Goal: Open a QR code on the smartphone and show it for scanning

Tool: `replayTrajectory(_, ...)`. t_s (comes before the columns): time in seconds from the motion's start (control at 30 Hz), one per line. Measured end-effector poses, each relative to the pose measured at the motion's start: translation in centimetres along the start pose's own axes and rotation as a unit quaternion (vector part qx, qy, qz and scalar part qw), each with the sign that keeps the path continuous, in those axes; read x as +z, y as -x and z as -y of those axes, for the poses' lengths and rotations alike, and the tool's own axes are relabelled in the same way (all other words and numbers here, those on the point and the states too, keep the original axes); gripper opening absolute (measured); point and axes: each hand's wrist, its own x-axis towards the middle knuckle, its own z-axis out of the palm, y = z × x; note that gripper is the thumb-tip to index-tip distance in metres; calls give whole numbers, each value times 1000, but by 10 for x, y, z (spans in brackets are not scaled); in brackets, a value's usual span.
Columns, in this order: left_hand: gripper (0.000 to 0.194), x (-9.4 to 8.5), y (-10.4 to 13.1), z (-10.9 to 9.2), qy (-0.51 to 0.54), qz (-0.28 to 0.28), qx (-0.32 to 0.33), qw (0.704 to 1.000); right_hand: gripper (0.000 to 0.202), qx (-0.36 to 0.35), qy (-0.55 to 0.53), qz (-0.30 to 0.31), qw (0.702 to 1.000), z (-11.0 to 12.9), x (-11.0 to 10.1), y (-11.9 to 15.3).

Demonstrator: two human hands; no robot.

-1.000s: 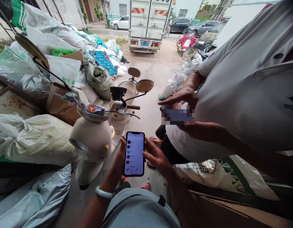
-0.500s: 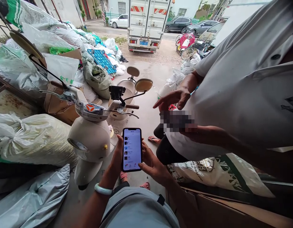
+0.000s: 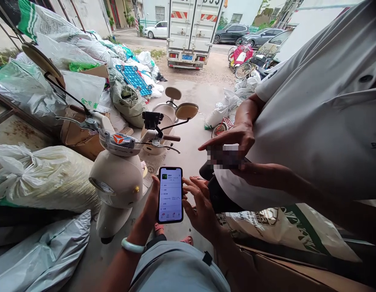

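A smartphone (image 3: 170,195) with a lit white screen is upright in front of me, showing a menu list with a small picture at its top. My left hand (image 3: 150,202) is closed round its left edge, the thumb along the side; a pale bangle sits on that wrist. Beside the phone's right edge is my right hand (image 3: 202,209), its fingers apart and holding nothing. Whether its fingertips touch the edge, I cannot tell. At the right, a co-worker's hands (image 3: 249,138) are at a blurred-out dark object (image 3: 226,157).
A cream electric scooter (image 3: 119,178) stands close at left, its mirror (image 3: 187,110) reaching toward the middle. Stuffed sacks (image 3: 44,176) and a blue trolley (image 3: 135,80) lie beyond. A person in a grey shirt (image 3: 312,109) stands close at right. A truck (image 3: 191,36) is parked ahead.
The phone's screen has gone from a list of chats to a menu page. My right thumb has left the screen's lower right corner, and that hand's fingers have spread.
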Motion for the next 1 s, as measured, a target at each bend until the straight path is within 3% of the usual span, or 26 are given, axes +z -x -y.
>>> replayTrajectory(0.17, 80, -4, -1, 1, 7, 18, 0, 1000, 25, -12, 24, 0, 1000, -1, 1, -3)
replayTrajectory(0.37, 79, -5, -3, 0, 14, 30, 28, 999, 15, -55, -36, -1, 998, 3, -4, -4)
replayTrajectory(0.73, 85, -3, -9, 4, 47, 41, -10, 998, 19, -75, -16, 41, 996, 8, 3, -8)
replayTrajectory(1.0, 77, -9, -13, 6, 67, 9, -4, 998, 20, -74, -29, 36, 996, 4, 4, -5)
